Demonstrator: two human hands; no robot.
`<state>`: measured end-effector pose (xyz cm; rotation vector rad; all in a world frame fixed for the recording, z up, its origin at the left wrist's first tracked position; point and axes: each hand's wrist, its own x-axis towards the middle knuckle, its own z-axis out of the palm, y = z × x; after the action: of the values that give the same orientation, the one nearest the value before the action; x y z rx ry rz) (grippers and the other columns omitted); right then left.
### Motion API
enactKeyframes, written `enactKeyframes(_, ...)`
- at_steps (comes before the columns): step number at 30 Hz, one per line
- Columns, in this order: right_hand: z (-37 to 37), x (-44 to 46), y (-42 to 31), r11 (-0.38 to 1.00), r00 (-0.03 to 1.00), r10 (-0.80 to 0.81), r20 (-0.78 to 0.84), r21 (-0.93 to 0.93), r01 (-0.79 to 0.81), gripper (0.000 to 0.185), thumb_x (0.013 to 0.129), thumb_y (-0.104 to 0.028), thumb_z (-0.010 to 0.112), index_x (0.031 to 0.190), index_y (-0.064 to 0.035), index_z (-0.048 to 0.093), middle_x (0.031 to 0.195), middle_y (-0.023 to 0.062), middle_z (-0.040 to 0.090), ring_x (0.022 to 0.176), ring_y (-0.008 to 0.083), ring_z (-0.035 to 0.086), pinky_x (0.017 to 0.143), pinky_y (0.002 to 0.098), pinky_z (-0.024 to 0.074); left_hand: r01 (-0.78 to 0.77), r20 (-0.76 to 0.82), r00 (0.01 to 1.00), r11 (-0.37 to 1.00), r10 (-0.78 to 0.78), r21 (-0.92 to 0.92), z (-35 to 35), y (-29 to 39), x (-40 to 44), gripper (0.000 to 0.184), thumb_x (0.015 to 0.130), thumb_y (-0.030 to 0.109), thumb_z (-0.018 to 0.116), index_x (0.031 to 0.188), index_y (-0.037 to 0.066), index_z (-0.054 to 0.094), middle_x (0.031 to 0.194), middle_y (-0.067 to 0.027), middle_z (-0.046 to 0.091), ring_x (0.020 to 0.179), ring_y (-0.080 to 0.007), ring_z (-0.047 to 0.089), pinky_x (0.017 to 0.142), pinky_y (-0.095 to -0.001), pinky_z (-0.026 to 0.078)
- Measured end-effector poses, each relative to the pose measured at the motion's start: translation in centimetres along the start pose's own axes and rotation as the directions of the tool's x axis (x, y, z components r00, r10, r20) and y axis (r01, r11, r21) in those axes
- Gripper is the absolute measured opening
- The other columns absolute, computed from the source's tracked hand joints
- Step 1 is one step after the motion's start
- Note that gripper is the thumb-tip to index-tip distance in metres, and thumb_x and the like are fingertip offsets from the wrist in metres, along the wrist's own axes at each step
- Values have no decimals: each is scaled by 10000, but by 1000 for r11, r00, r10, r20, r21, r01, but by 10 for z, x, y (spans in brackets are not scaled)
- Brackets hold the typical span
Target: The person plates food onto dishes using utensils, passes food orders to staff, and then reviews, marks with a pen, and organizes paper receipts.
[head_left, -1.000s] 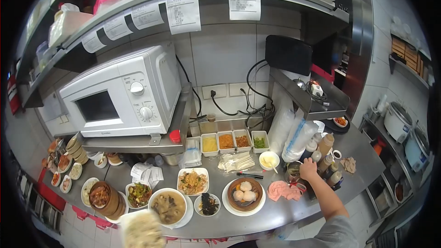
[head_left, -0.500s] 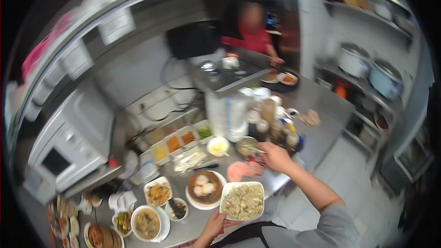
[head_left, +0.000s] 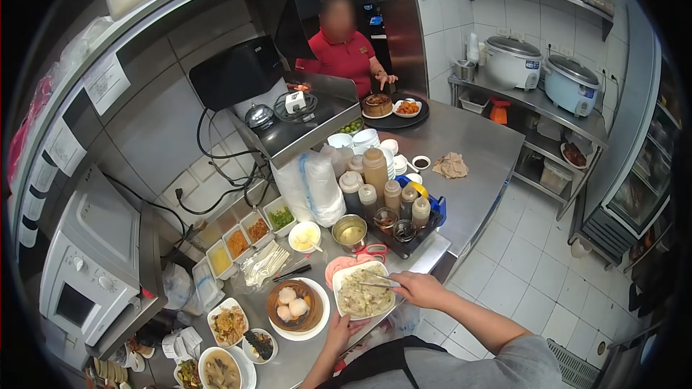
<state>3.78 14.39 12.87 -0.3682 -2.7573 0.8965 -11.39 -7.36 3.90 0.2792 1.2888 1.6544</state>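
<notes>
The steel counter (head_left: pixel 483 137) is wide, but I have the square white bowl (head_left: pixel 336 289) at its near edge, beside the pink cloth (head_left: pixel 336 266) and the bamboo steamer (head_left: pixel 274 307) of dumplings, so a firm, level hold matters most. What looks like fried rice (head_left: pixel 367 303) fills it nearly to the rim; small, shallow strokes should keep grains from spilling over.

My left hand (head_left: pixel 342 331) grasps the bowl's near side, and I'd judge it best to brace there against any push from above. My right hand (head_left: pixel 422 289) is closed around the metal tongs (head_left: pixel 378 286), their two arms apart and their ends at the rice. A light squeeze and a low angle would lift or loosen the grains without crushing them or scraping the bowl.

As for writing, the microwave (head_left: pixel 83 266) has markings round its dials that I can't read. The rice cookers (head_left: pixel 513 61) carry front labels, also too small. The paper slips (head_left: pixel 107 85) hanging from the shelf bear printed lines, none legible. A co-worker's red shirt (head_left: pixel 349 57) has a little chest mark I can't make out. I can name no brand.
</notes>
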Motion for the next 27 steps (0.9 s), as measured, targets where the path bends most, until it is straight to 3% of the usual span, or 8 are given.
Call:
enactKeyframes(5, 7, 15, -13, 992, 994, -95, 61, -81, 100, 380, 892, -346, 476, 1205, -131, 500, 958, 97, 603, 816, 310, 605, 679, 412, 492, -64, 29, 998, 998, 63, 19, -7, -2, -2, 440, 972, 175, 320, 1357, 67, 138, 1192, -218, 483, 971, -333, 608, 851, -384, 505)
enactKeyframes(11, 17, 17, -12, 991, 991, -118, 58, -52, 121, 384, 896, -351, 464, 1213, -135, 493, 969, 91, 602, 827, 318, 605, 692, 431, 485, -202, 57, 979, 973, 197, 114, -11, -15, -3, 559, 966, 141, 342, 1412, 82, 10, 1174, -234, 482, 966, -330, 603, 850, -396, 507)
enactKeyframes(14, 16, 15, -9, 996, 994, -52, 99, -67, 59, 364, 895, -346, 462, 1180, -125, 511, 954, 113, 606, 828, 330, 603, 701, 444, 481, -215, 56, 976, 972, 210, 99, -13, -17, -3, 571, 961, 127, 355, 1415, 91, 11, 1167, -234, 490, 954, -323, 609, 848, -389, 508)
enactKeyframes(17, 20, 15, 2, 975, 987, -4, 161, -218, 40, 320, 884, -310, 473, 1130, -113, 531, 918, 139, 608, 810, 338, 607, 680, 447, 487, -240, 42, 971, 964, 237, 112, -14, -20, -1, 533, 962, 110, 353, 1405, 53, 63, 1085, -226, 548, 940, -293, 621, 834, -344, 516)
enactKeyframes(20, 15, 15, 3, 961, 983, 45, 180, -276, 7, 245, 871, -255, 456, 1030, -76, 508, 916, 164, 597, 835, 342, 608, 687, 448, 482, -232, 46, 973, 962, 227, 142, -10, -14, -2, 554, 960, 108, 362, 1414, 53, 48, 1130, -213, 529, 945, -284, 617, 847, -343, 512)
enactKeyframes(22, 11, 15, -2, 975, 992, -19, 123, -218, 46, 210, 855, -226, 452, 970, -60, 509, 869, 170, 586, 782, 354, 601, 649, 460, 478, -291, 13, 956, 945, 293, 147, -14, -24, 1, 566, 959, 115, 373, 1415, 50, 45, 1123, -208, 533, 938, -274, 619, 834, -336, 515)
enactKeyframes(25, 2, 12, -17, 962, 981, -156, 115, -208, 177, 324, 861, -247, 490, 1164, -137, 520, 862, 123, 585, 763, 314, 601, 616, 418, 488, -250, -11, 967, 956, 255, 150, -14, -26, -2, 559, 959, 139, 388, 1414, 45, 75, 1125, -193, 531, 931, -264, 624, 803, -328, 521)
enactKeyframes(27, 10, 10, -21, 945, 966, -218, 142, -217, 245, 312, 838, -210, 533, 1141, -133, 538, 854, 105, 583, 772, 283, 607, 621, 401, 491, -230, -19, 972, 965, 234, 125, -7, -18, -2, 554, 961, 154, 391, 1415, 56, 90, 1126, -184, 529, 930, -254, 626, 792, -318, 522)
